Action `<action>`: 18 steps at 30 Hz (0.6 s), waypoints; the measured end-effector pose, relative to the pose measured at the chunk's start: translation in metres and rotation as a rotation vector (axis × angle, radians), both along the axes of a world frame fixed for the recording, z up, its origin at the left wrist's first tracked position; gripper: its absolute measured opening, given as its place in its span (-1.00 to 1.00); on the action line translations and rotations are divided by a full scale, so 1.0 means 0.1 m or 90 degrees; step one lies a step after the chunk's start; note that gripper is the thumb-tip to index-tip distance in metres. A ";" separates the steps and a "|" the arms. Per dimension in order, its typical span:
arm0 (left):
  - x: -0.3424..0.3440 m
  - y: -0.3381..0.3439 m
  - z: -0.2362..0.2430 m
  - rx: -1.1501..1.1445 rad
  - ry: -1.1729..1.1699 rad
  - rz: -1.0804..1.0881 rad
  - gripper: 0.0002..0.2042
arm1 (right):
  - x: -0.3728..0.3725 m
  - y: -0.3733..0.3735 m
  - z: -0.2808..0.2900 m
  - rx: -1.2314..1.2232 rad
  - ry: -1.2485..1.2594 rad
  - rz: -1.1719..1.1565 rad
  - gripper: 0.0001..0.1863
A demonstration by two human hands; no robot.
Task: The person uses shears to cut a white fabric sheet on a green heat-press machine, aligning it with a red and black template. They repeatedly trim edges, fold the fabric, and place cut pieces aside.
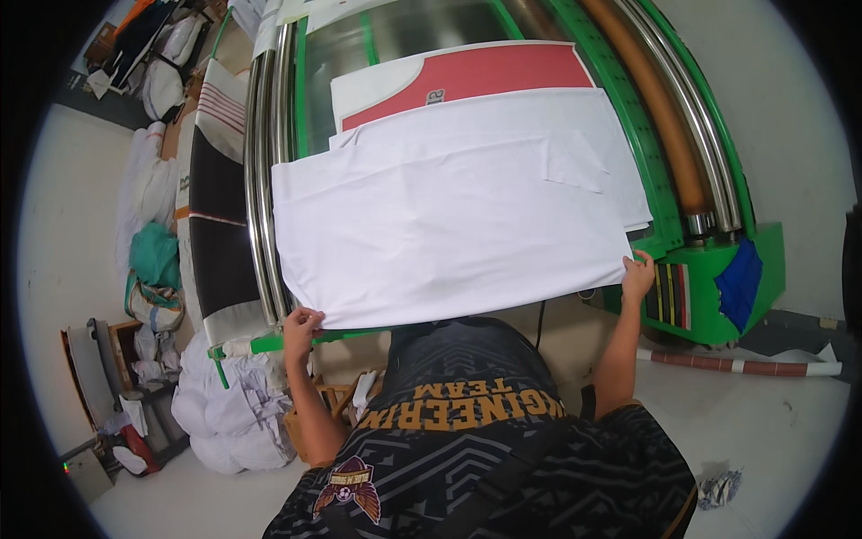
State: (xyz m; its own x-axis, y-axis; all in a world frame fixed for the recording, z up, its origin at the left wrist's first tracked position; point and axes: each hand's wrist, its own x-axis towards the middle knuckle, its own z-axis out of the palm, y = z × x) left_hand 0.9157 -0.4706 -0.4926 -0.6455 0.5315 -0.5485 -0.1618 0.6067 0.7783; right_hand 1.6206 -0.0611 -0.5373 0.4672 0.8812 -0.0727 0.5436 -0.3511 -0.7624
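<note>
Sagging in soft folds at the far left, a teal bag [154,254] sits above a bulging white bundle [224,404] that rests on the floor. Just right of these hangs smooth black fabric [215,260] with pale edges, alongside slim, polished metal rollers [260,180]. Next comes the left hand [303,325], its forearm rising from below, thumb and bent fingers pinching the near left corner of a white cloth [449,234]. This wide, roughly rectangular piece, matte and faintly creased, lies across the bed of a green-framed machine [639,135], its near edge drawn out between the two hands. A second white cloth [620,153] shows under its far side, and beyond that lies a red-and-white panel [503,72] bearing a small dark printed mark. Below the cloth, the person's black shirt [476,458] carries grey zigzags, gold block lettering and a winged crest, all upside down in this view. The right hand [638,274], forearm angled upward, grips the near right corner in its fingertips. Farther right run a glossy brown roller [664,108] and, draped on the green housing, a crumpled blue cloth [741,286].
</note>
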 end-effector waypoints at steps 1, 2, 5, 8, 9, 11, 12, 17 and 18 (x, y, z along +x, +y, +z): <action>-0.03 -0.06 -0.04 -0.022 0.004 -0.043 -0.86 | -0.14 0.00 0.02 -0.037 -0.106 0.001 -0.57; -0.04 -0.03 -0.02 -0.065 0.032 -0.080 -0.85 | -0.28 0.01 0.05 -0.067 -0.215 0.000 -0.58; -0.10 0.22 0.04 -0.157 0.149 -0.166 -0.79 | -0.82 0.00 0.07 0.097 -0.482 -0.013 -0.66; -0.18 0.68 0.12 -0.176 0.329 -0.219 -0.73 | -1.18 0.27 -0.02 0.169 -0.369 0.158 -0.73; -0.22 0.87 0.13 -0.159 0.361 -0.219 -0.73 | -1.34 0.38 -0.06 0.190 -0.291 0.199 -0.73; -0.28 1.26 0.12 -0.123 0.421 -0.220 -0.73 | -1.76 0.60 -0.05 0.208 -0.228 0.277 -0.71; -0.32 1.45 0.09 -0.095 0.454 -0.227 -0.75 | -1.96 0.70 -0.01 0.204 -0.242 0.312 -0.69; -0.85 2.22 -0.30 -0.001 0.658 -0.285 -0.66 | -2.57 1.13 -0.04 0.145 -0.292 0.322 -0.62; -0.91 2.31 -0.34 -0.022 0.653 -0.296 -0.63 | -2.64 1.16 -0.04 0.126 -0.330 0.317 -0.60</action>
State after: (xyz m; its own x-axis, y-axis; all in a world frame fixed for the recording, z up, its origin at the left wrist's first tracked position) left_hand 0.8251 -0.2394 -0.5269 -0.5427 0.8329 0.1084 0.7925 0.4650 0.3946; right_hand 1.3570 0.0545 -0.5415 -0.0589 0.9711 0.2311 0.9093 0.1477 -0.3891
